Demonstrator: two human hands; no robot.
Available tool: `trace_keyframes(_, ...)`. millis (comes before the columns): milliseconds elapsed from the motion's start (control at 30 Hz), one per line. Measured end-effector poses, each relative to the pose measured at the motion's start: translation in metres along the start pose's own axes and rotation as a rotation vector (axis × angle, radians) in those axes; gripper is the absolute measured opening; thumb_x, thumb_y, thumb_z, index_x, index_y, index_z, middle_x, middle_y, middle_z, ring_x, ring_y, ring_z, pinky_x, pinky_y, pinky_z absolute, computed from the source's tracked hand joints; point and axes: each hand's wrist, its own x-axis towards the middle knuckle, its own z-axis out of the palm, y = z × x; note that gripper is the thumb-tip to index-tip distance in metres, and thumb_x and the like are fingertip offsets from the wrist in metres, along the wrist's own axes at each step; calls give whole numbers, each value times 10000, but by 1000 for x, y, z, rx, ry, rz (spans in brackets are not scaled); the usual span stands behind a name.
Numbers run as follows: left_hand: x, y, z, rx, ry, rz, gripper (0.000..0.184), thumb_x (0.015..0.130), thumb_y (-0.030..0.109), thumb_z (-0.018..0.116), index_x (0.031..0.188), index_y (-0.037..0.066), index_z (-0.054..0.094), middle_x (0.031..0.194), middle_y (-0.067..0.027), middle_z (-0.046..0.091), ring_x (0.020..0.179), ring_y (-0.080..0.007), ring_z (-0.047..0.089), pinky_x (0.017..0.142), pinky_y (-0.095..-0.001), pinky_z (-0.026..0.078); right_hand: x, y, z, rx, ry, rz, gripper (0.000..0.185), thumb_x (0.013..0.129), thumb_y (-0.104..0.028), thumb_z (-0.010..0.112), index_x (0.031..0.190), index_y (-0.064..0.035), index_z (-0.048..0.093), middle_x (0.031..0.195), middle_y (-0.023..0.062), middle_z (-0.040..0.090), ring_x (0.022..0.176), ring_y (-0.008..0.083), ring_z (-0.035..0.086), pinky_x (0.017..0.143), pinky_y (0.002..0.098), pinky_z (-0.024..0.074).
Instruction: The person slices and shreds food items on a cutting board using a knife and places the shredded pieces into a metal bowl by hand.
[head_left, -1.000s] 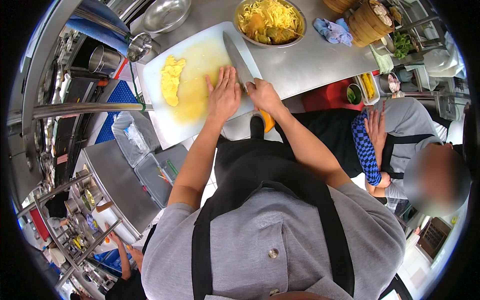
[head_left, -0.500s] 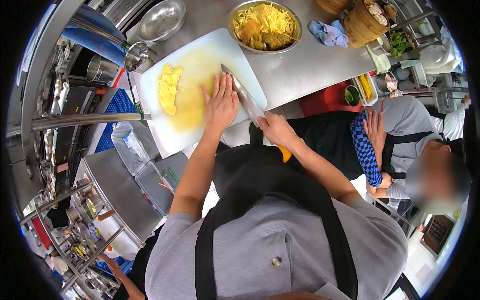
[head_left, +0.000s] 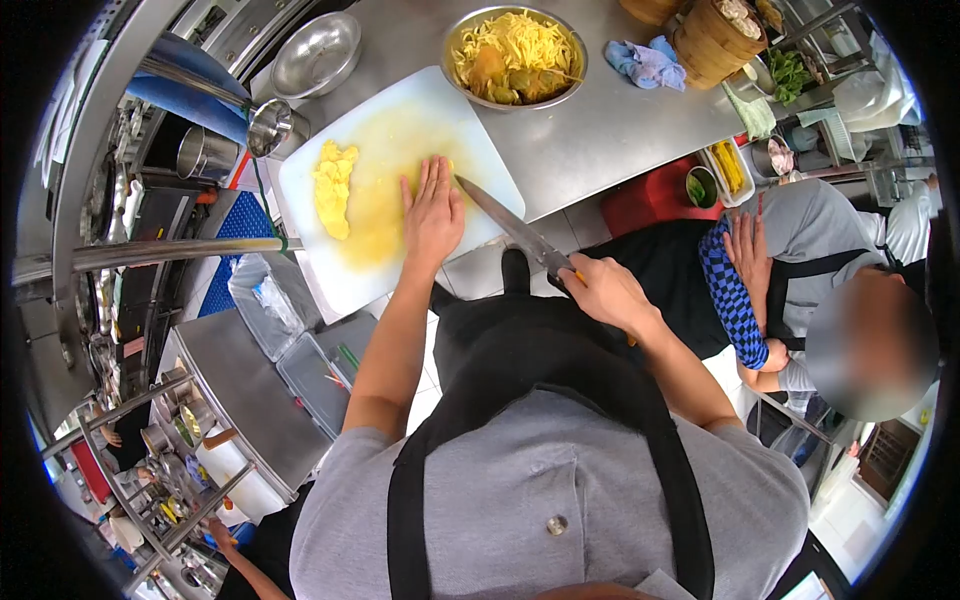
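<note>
My left hand (head_left: 433, 212) lies flat on the white cutting board (head_left: 300, 185), palm down, fingers extended. A bit of yellow food shows at its fingertips; what lies under the palm is hidden. My right hand (head_left: 603, 292) is closed round the handle of a large knife (head_left: 515, 228), beyond the board's right edge. The blade points up and left, its tip beside my left fingers. A pile of thin yellow slices (head_left: 334, 188) rests on the left of the board, which is stained yellow.
Behind the board stand a bowl of yellow shreds (head_left: 515, 57) and a metal bowl (head_left: 316, 56). A blue cloth (head_left: 646, 64) and a bamboo steamer (head_left: 716, 45) are farther right. A person with folded arms (head_left: 745, 270) stands at the right. A metal rail (head_left: 180, 252) runs at left.
The knife has been drawn back toward my body and to the right, away from the board's middle. My left hand has shifted slightly left and remains on the board.
</note>
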Motion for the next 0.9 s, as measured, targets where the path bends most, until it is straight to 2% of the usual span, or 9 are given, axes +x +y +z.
trace_keyframes(100,5,-9,3,-194,130,-21,569,1024,222,501,1556,26,455,1612,-154,466,1517,-323,390,1273,-530,212,0,4,-7,-81,141,-6,273,1020,-271,605,959,-8,647,783,266,704,754,485,693,683,568,553)
trace_keyframes(167,11,-11,1,-199,212,-92,526,953,185,637,1464,76,579,1449,-162,590,1337,-360,538,1155,-522,377,3,4,-9,-98,181,9,268,1015,-273,614,953,-14,644,786,266,705,761,486,694,690,576,558)
trace_keyframes(200,15,-9,-3,-200,211,-93,526,953,185,637,1464,76,579,1449,-162,590,1337,-360,538,1155,-522,377,5,4,-10,-113,198,17,262,1014,-274,614,958,-21,646,787,264,706,763,488,694,694,576,562)
trace_keyframes(267,32,-7,-16,-141,182,-43,379,896,176,724,1266,100,705,1273,-139,645,1169,-356,597,1036,-505,456,12,3,-10,-131,222,15,256,1013,-276,614,962,-27,648,788,263,707,765,490,693,698,575,566)
trace_keyframes(467,59,-14,-36,-185,-59,-100,170,851,96,758,1009,54,710,1187,-145,673,1114,-344,632,974,-452,513,24,6,1,-114,257,40,253,1007,-289,619,973,-40,651,801,280,704,791,511,686,736,600,557)
trace_keyframes(600,53,-27,-39,-317,-140,-147,147,862,77,751,998,36,714,1045,-159,718,960,-324,701,876,-435,563,25,-4,6,-71,218,65,263,1009,-294,609,982,-38,661,809,281,706,808,516,684,751,598,551)
trace_keyframes(667,49,-35,-47,-548,-1,-287,136,890,102,743,1001,24,731,887,-132,763,797,-279,737,764,-378,585,26,-7,8,-91,202,59,268,1006,-297,614,971,-35,662,806,277,706,808,508,688,745,595,553)
trace_keyframes(867,48,-122,-104,-358,461,-450,137,900,126,732,1000,46,780,924,-158,772,827,-321,750,767,-409,586,28,-11,13,-156,188,9,269,996,-316,633,952,-53,669,793,256,711,794,480,701,717,580,564)
trace_keyframes(900,49,-139,-108,-330,416,-473,155,902,146,721,1001,52,794,936,-167,778,848,-328,757,777,-414,586,31,-15,15,-169,183,-10,269,996,-316,633,952,-53,669,793,256,711,794,480,701,717,580,564)
